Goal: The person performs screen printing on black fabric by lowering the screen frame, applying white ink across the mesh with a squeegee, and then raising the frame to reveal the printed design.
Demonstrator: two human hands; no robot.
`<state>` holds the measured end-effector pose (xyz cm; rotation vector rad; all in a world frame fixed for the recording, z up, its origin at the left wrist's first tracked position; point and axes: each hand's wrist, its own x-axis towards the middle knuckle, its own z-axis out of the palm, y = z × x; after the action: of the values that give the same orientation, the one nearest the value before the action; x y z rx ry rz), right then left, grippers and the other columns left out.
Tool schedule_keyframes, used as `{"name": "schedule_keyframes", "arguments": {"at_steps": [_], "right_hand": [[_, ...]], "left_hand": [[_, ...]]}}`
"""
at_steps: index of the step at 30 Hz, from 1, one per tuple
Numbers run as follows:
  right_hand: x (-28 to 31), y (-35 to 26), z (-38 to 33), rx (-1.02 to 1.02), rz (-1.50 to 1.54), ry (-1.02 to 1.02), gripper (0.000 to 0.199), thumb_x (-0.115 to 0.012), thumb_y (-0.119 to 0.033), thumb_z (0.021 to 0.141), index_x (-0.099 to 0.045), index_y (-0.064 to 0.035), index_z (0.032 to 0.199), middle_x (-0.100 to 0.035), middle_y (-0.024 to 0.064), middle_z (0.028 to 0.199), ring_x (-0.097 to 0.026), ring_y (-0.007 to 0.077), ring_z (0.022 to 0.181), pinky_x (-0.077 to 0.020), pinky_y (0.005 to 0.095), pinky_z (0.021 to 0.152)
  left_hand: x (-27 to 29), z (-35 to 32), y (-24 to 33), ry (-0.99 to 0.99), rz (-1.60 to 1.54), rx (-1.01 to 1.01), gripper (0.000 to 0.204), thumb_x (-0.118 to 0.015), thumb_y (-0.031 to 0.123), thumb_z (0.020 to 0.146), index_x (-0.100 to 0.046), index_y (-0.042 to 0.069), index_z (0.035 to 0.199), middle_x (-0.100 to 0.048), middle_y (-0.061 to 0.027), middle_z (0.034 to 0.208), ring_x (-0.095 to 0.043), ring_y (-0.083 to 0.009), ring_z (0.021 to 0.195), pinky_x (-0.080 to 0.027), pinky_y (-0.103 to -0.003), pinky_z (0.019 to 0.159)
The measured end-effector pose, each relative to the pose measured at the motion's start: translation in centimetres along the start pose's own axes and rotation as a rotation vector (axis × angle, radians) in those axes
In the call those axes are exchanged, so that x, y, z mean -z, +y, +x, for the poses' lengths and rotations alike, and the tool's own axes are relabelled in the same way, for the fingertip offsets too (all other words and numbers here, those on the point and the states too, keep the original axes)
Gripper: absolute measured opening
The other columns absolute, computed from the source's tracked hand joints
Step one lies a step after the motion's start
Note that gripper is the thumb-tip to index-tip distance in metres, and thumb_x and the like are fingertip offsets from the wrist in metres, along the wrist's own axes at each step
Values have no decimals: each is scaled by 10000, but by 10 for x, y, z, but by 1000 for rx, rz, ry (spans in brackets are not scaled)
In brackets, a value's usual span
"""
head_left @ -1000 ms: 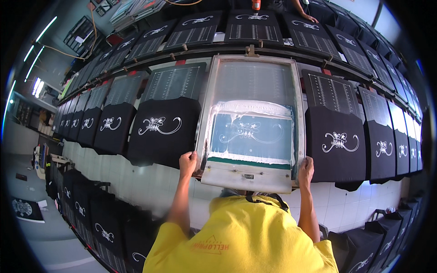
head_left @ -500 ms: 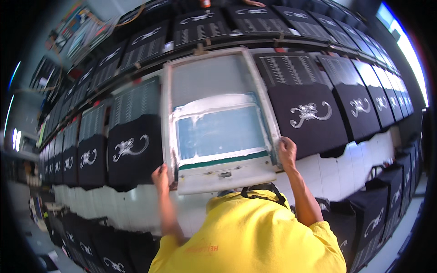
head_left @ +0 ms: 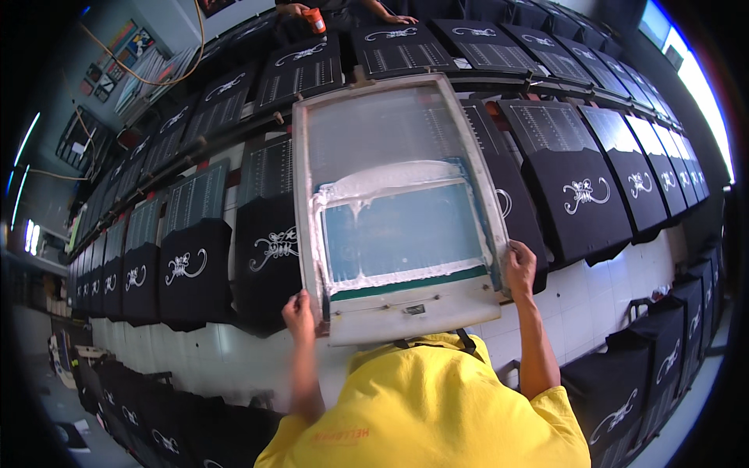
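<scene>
Your left hand (head_left: 298, 313) and right hand (head_left: 521, 267) pinch the 2 sides of the frame (head_left: 304, 179), low down! White paint (head_left: 390, 178) borders the blue panel (head_left: 402, 234), black shirts (head_left: 581, 226) on either side.

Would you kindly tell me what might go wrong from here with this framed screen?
The rectangular, pale-framed mesh screen overlaps, in this view, the white-printed black cloths at its left and right; dipping might smear their prints. Thick white paste on the mesh trails onto the blue area, so tilting might spread it. The left hand and right hand grip only the side bars' near ends, so the far end might swing.
</scene>
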<state>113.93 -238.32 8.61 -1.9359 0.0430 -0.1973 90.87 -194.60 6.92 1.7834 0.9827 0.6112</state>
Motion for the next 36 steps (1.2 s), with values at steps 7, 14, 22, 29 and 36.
{"name": "schedule_keyframes", "arguments": {"at_steps": [7, 14, 22, 29, 36], "right_hand": [[109, 39, 66, -12, -93, -2, 221, -568, -64, 891, -690, 28, 1051, -695, 85, 841, -640, 139, 748, -496, 282, 685], [136, 72, 98, -68, -114, -23, 220, -564, -57, 881, -699, 17, 1038, -691, 98, 794, -641, 141, 719, -494, 291, 667], [125, 94, 122, -76, -187, -41, 240, -599, -82, 855, -708, 10, 1048, -711, 132, 829, -666, 190, 730, -510, 304, 709], [120, 90, 125, -92, -148, -48, 230, -597, -89, 864, -704, 18, 1038, -710, 133, 826, -670, 193, 733, -513, 313, 707], [116, 88, 123, -56, -121, -30, 216, -584, -74, 872, -705, 23, 1022, -707, 135, 806, -669, 195, 704, -508, 316, 677]], "left_hand": [[-107, -74, 38, -38, 3, -53, 387, -627, 268, 940, -576, -66, 752, -462, -58, 581, -403, -121, 569, -357, -334, 534], [-153, -85, 49, -25, 108, -100, 419, -626, 288, 931, -550, -60, 711, -467, -103, 575, -410, -177, 534, -362, -364, 537], [-163, -76, 45, -24, 198, -93, 441, -620, 308, 920, -543, -58, 687, -471, -156, 553, -442, -237, 510, -369, -402, 535], [-165, -74, 53, -23, 188, -64, 444, -612, 301, 924, -524, -59, 678, -454, -158, 552, -415, -242, 510, -361, -408, 537], [-164, -67, 50, -58, 43, 8, 446, -639, 292, 923, -514, -60, 678, -424, -77, 545, -378, -144, 540, -337, -357, 525]]}}
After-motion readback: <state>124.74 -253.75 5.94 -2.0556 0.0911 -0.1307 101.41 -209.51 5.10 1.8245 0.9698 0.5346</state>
